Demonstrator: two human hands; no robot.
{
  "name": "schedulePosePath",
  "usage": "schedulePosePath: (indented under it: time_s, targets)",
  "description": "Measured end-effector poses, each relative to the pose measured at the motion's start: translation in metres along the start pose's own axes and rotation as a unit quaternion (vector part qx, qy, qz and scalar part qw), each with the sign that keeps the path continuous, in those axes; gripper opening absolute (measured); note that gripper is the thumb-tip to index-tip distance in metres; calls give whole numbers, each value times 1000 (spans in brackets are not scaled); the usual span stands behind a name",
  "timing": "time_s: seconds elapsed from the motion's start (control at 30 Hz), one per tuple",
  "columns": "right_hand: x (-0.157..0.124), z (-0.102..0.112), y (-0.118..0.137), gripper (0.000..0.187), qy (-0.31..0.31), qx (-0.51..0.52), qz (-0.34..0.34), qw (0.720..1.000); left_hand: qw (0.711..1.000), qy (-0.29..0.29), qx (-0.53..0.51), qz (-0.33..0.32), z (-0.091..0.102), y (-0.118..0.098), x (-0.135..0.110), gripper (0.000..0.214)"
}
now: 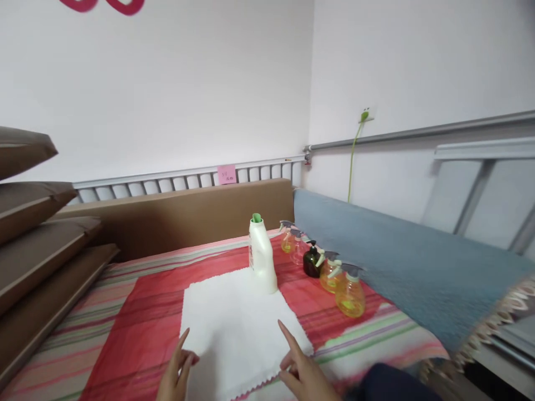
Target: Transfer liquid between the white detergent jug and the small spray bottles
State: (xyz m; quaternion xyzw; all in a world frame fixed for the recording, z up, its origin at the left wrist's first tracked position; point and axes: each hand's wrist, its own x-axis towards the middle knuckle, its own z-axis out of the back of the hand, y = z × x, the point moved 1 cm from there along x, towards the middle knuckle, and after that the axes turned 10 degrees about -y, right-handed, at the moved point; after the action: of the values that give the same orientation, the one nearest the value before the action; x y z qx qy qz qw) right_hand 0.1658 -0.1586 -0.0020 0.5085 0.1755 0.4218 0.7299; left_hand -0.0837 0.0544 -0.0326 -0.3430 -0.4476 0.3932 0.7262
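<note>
My left hand (179, 367) is over the near left edge of a white cloth (234, 323), index finger stretched forward, nothing held. Across from it my right hand (298, 365) hovers by the cloth's near right edge, its index finger also extended and its grip empty. A white jug-shaped bottle (263, 264) with a handle and a green spout stands upright at the cloth's far right. Right of it runs a row of bottles: yellow spray bottles (350, 295) with grey trigger heads, a pink spray bottle (298, 249) and a dark pump bottle (311, 262).
A red striped sheet (159, 312) lies under everything. Brown cushions (42, 250) are stacked at the left. A brown panel (200, 206) stands along the back, a blue padded one (376, 234) at the right. A radiator (167, 182) and a green cord (353, 161) are behind.
</note>
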Motion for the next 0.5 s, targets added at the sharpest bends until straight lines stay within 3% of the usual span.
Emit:
schedulePosePath:
  time_s: [0.17, 0.4, 0.5]
  targets:
    - [36, -12, 19, 79, -61, -26, 29, 997, 1000, 21, -16, 11, -3, -15, 25, 77]
    - [102, -31, 45, 75, -96, 33, 54, 993, 996, -77, 12, -48, 6, -67, 81, 81]
    - [124, -29, 64, 78, -117, 41, 70, 990, 991, -102, 47, -70, 14, -76, 98, 76]
